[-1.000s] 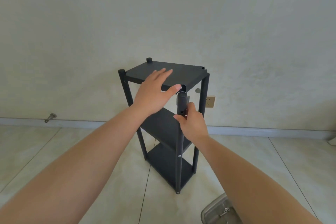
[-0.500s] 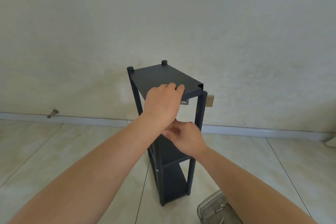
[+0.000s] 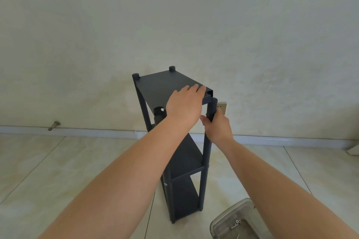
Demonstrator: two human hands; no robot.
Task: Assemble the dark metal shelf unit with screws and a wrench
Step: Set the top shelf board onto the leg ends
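The dark metal shelf unit stands upright on the tiled floor with three shelves and four round posts. My left hand lies palm down on the near edge of the top shelf, fingers fairly straight over its rim. My right hand grips the near right post just below its top end. The near left post ends below the top shelf, partly hidden by my left forearm. Screws lie in a clear plastic container at the bottom right. No wrench is visible.
A pale wall with a white baseboard runs behind the shelf. A wall socket shows just right of the post. A metal door stop sticks out of the wall at the left. Beige floor tiles surround the shelf.
The shelf unit has been turned about its upright axis. My right hand went from the post in front to the near right post and now grips it. My left hand stayed on the top shelf.
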